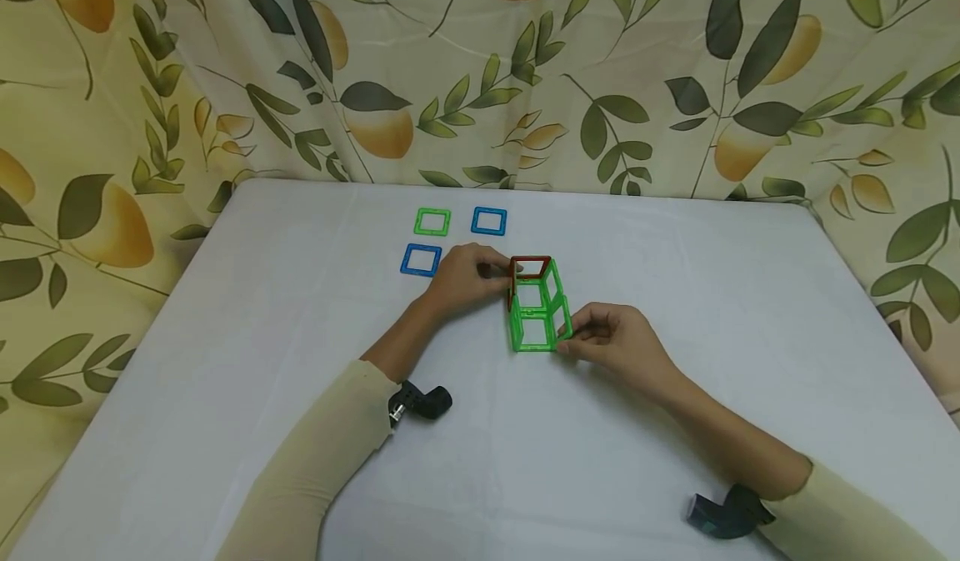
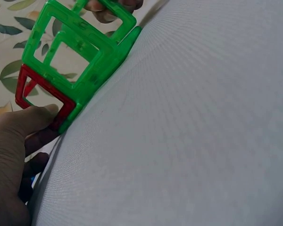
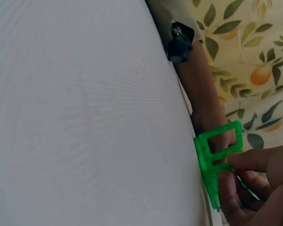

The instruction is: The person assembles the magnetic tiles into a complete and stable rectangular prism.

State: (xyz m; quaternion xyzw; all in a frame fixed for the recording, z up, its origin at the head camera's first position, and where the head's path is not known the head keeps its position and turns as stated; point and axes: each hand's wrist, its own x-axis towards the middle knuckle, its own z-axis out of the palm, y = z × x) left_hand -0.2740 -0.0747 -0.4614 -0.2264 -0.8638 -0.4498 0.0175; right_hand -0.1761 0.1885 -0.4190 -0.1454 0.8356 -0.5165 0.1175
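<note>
A small structure of square, open-centred magnetic tiles stands on the white table, with several green tiles (image 2: 78, 21) and red tiles (image 1: 531, 257) joined at their edges. At its far left side my left hand (image 1: 467, 282) pinches a red tile (image 2: 47, 84); the thumb lies on the frame's near face and fingers are behind it. My right hand (image 1: 618, 340) holds the near right side, thumb and fingers pinching a green tile (image 3: 221, 127). In the right wrist view, these fingers cover part of the green frames.
Loose square tiles lie behind the structure: a green one (image 1: 431, 232), a blue one (image 1: 489, 210) at the back, and another blue one (image 1: 422, 247) close beside my left hand. A leaf-and-fruit patterned curtain (image 1: 465, 44) hangs along the table's (image 1: 262, 294) far edge.
</note>
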